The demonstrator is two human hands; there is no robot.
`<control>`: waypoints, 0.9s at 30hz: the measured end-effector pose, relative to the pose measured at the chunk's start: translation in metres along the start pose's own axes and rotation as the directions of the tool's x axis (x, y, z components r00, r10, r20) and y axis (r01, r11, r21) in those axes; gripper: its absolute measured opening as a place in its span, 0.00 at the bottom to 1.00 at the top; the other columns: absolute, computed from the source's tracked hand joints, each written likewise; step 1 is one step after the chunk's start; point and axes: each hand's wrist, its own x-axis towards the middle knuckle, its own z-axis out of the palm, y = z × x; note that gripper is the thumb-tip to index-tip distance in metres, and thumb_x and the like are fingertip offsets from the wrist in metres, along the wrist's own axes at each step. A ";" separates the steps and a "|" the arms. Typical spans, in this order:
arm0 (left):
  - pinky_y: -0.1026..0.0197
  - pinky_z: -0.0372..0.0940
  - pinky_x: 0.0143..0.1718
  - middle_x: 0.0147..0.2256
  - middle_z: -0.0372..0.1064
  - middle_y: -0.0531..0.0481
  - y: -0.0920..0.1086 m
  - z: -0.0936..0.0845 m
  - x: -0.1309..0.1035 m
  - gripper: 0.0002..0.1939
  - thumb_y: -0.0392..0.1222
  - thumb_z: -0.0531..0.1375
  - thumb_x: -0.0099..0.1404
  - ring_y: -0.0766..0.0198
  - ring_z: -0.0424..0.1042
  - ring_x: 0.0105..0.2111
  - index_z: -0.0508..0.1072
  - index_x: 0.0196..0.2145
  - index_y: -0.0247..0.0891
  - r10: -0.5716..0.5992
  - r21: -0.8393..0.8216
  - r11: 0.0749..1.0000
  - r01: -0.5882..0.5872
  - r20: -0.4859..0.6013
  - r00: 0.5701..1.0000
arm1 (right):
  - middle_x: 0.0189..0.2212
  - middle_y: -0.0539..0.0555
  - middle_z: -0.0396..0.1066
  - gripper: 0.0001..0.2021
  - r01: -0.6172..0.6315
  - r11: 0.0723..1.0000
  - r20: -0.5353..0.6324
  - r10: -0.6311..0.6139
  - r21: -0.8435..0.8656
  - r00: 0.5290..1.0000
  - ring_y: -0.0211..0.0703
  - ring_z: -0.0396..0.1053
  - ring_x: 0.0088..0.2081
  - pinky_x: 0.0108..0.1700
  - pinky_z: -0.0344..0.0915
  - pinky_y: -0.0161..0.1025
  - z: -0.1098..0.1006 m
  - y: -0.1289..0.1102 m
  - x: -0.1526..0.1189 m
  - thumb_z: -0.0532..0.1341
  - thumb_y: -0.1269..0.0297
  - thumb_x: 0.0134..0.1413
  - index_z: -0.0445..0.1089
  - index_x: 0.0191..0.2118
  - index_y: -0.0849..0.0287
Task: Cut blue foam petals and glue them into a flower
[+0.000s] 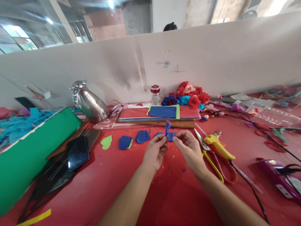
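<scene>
My left hand (156,149) is closed, thumb and fingers pinching a small twisted blue crepe paper bud (167,128) with a red tip, held upright above the table. Just to its right, my right hand (189,149) has thumb and forefinger pinched at the edge of a blue paper petal (171,137), close beside the bud. Left of my hands lie stacks of blue paper petals (142,137) and another blue stack (125,142) with a green piece under it. A light green heart-shaped paper piece (106,142) lies farther left.
Scissors (213,160) and a yellow glue gun (219,146) with its cord lie at right, near a purple power strip (277,177). Behind are paper sheets (162,111), a jar (155,95), paper roses (194,101) and a steel jug (90,103). A phone (78,153) and green box (39,157) stand left.
</scene>
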 end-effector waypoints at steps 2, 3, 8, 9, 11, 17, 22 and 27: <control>0.71 0.53 0.22 0.23 0.66 0.56 -0.004 0.002 -0.003 0.16 0.38 0.72 0.38 0.76 0.60 0.21 0.73 0.26 0.34 0.066 0.062 0.996 -0.066 -0.003 0.998 | 0.26 0.48 0.68 0.11 -0.011 0.999 -0.012 0.011 -0.036 1.000 0.38 0.65 0.29 0.31 0.62 0.35 0.003 0.001 0.000 0.67 0.60 0.42 0.65 0.29 0.56; 0.71 0.54 0.24 0.23 0.66 0.56 -0.005 0.003 -0.004 0.15 0.39 0.72 0.40 0.76 0.60 0.22 0.74 0.26 0.34 0.091 0.094 0.991 -0.091 0.000 0.996 | 0.28 0.48 0.68 0.12 -0.022 0.999 -0.013 0.021 -0.044 1.000 0.39 0.66 0.30 0.33 0.62 0.36 0.004 0.002 0.000 0.68 0.59 0.41 0.65 0.30 0.56; 0.70 0.53 0.24 0.23 0.65 0.55 -0.009 0.007 -0.009 0.11 0.40 0.70 0.44 0.76 0.58 0.22 0.75 0.25 0.34 0.084 0.149 0.985 -0.091 0.052 0.995 | 0.28 0.50 0.71 0.11 -0.123 0.990 0.051 0.120 0.063 0.991 0.40 0.67 0.31 0.36 0.64 0.38 0.004 0.004 0.000 0.66 0.56 0.44 0.69 0.30 0.57; 0.70 0.53 0.24 0.24 0.65 0.55 -0.008 0.007 -0.009 0.11 0.40 0.70 0.44 0.76 0.58 0.22 0.74 0.25 0.34 0.074 0.135 0.987 -0.081 0.056 0.996 | 0.28 0.51 0.72 0.11 -0.140 0.986 0.058 0.136 0.085 0.989 0.40 0.68 0.31 0.37 0.64 0.38 0.003 0.005 0.001 0.66 0.56 0.44 0.70 0.30 0.58; 0.70 0.52 0.24 0.24 0.65 0.55 -0.005 0.007 -0.010 0.12 0.40 0.70 0.42 0.76 0.58 0.22 0.74 0.25 0.34 0.063 0.103 0.992 -0.068 0.053 0.997 | 0.27 0.51 0.72 0.11 -0.162 0.981 0.066 0.155 0.107 0.986 0.40 0.68 0.32 0.37 0.63 0.38 0.003 0.005 0.002 0.67 0.56 0.43 0.71 0.29 0.58; 0.69 0.51 0.23 0.22 0.63 0.55 -0.002 0.003 -0.007 0.14 0.41 0.71 0.41 0.75 0.59 0.22 0.70 0.21 0.35 0.037 0.092 0.995 -0.042 0.057 0.998 | 0.25 0.49 0.71 0.11 -0.200 0.965 0.126 0.180 0.172 0.976 0.37 0.66 0.29 0.35 0.62 0.35 0.004 0.002 0.002 0.68 0.57 0.41 0.72 0.27 0.58; 0.69 0.50 0.21 0.20 0.63 0.55 0.003 -0.003 -0.004 0.11 0.35 0.69 0.43 0.75 0.57 0.19 0.70 0.22 0.34 -0.133 -0.002 0.991 0.134 0.127 0.983 | 0.22 0.47 0.70 0.10 -0.276 0.923 0.252 0.209 0.269 0.945 0.35 0.66 0.26 0.32 0.62 0.34 0.001 -0.001 0.003 0.69 0.58 0.41 0.70 0.26 0.57; 0.68 0.48 0.19 0.19 0.62 0.53 0.011 -0.010 -0.002 0.05 0.32 0.64 0.47 0.76 0.53 0.15 0.72 0.26 0.32 -0.308 -0.011 0.948 0.319 0.229 0.924 | 0.23 0.47 0.70 0.10 -0.284 0.933 0.331 0.201 0.223 0.922 0.36 0.66 0.26 0.33 0.64 0.36 -0.001 -0.008 0.004 0.70 0.58 0.39 0.72 0.26 0.57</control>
